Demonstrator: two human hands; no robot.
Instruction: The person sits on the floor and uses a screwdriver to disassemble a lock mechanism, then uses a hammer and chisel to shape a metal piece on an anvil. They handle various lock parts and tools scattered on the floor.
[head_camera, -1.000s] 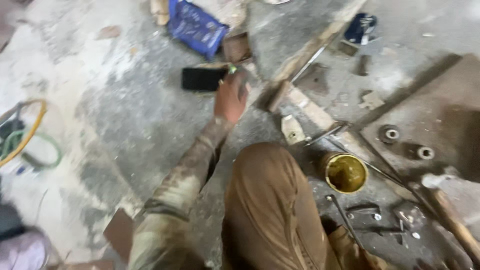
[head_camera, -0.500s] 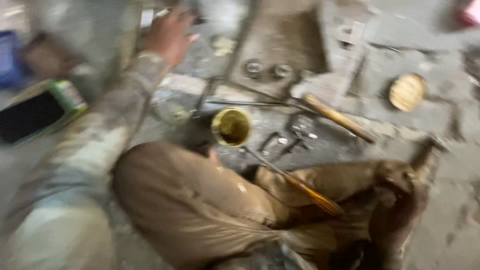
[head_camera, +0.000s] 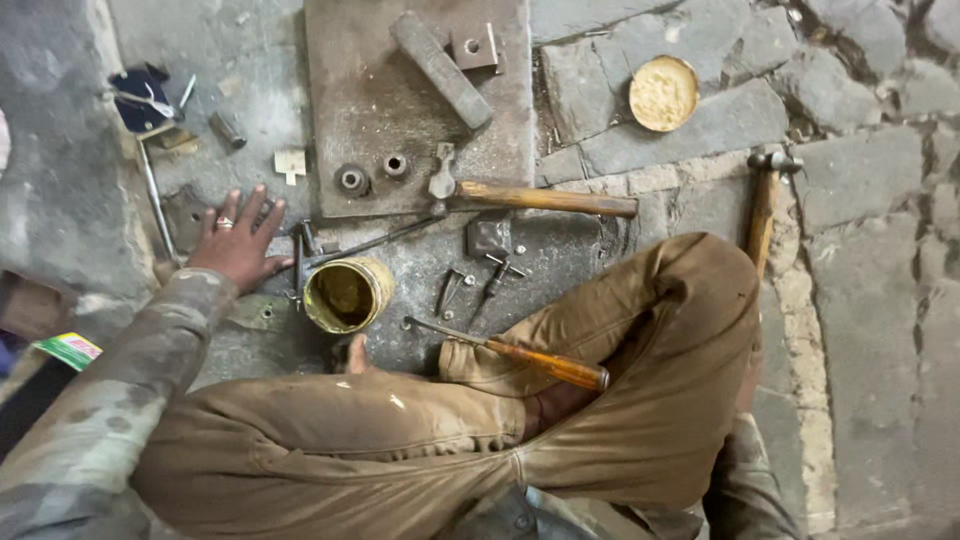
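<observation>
Floor (head_camera: 860, 330): rough stone blocks to the right, smoother grey concrete to the left; I sat on it cross-legged.
My legs (head_camera: 420, 440): in brown trousers, folded across the lower half of the view, the right knee raised near the centre.
Steel plate (head_camera: 370, 90): a flat grey slab lying ahead of me, carrying a thick metal bar (head_camera: 441, 68), a small square bracket (head_camera: 474, 46) and two short ring-shaped bushings (head_camera: 351, 180).
Left arm (head_camera: 130, 390): in a mottled sleeve, stretched forward from the lower left.
Hammer, near (head_camera: 545, 199): wooden handle lying crosswise just below the plate, head to the left.
Hammer, far (head_camera: 765, 205): wooden handle lying lengthwise beside my right knee, head pointing away from me.
Left hand (head_camera: 238, 245): fingers spread, palm pressed flat on the floor, a ring on one finger; it rested just left of the tin and gripped nothing.
Tin (head_camera: 347, 294): a yellowed open can, tipped toward me, just beside my left hand and against thin metal rods (head_camera: 370, 243).
Round lid (head_camera: 663, 93): yellow-stained, lying on the stones well apart from the tin.
Chisel (head_camera: 510, 352): orange wooden handle resting against my shin, blade pointing left.
Small fittings (head_camera: 497, 272): bolts and a square block (head_camera: 489, 237) scattered between the tin and the near hammer.
Right hand: out of sight.
</observation>
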